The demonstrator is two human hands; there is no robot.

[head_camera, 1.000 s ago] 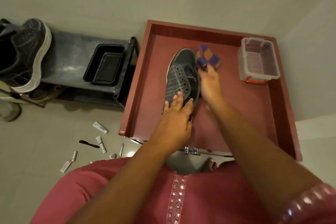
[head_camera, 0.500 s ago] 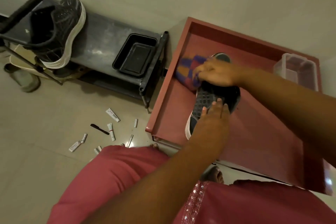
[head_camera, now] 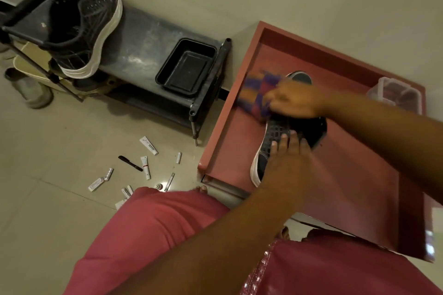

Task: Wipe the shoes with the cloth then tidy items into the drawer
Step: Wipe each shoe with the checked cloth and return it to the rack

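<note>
Wiping stage, mid-stroke. The dark grey mesh shoe with a white sole edge (head_camera: 278, 141) lies on its side on the floor of the open red wooden drawer (head_camera: 239, 141).

Left hand (head_camera: 286, 158): fingers straight and laid flat over the mesh upper, pressing down, curled around nothing. Judged purpose: pin the shoe so it does not slide under the rubbing. The shoe's heel end pokes out below the palm; its toe end runs on beyond the fingertips.

Right hand (head_camera: 296, 100): fingers bunched around the purple-and-orange checked cloth (head_camera: 257, 96), which is blurred. The cloth spills out past the fingertips towards the drawer's side wall and meets the shoe just under the knuckles. How tightly it is gripped cannot be read through the blur. Arm crosses over the left, probably to reach the shoe's far flank.

Clear plastic box with a lid (head_camera: 395, 93) sits in the drawer's corner, well beyond the right wrist.

A black high-top shoe with a thick white sole (head_camera: 91, 31) waits on a dark metal rack (head_camera: 143, 40), beside a black plastic tray (head_camera: 187, 67); likely next for wiping.

Small white tubes (head_camera: 148, 145) and a black pen (head_camera: 130, 163) lie scattered on the tiled floor, well apart from both hands. Tidying not yet begun.
</note>
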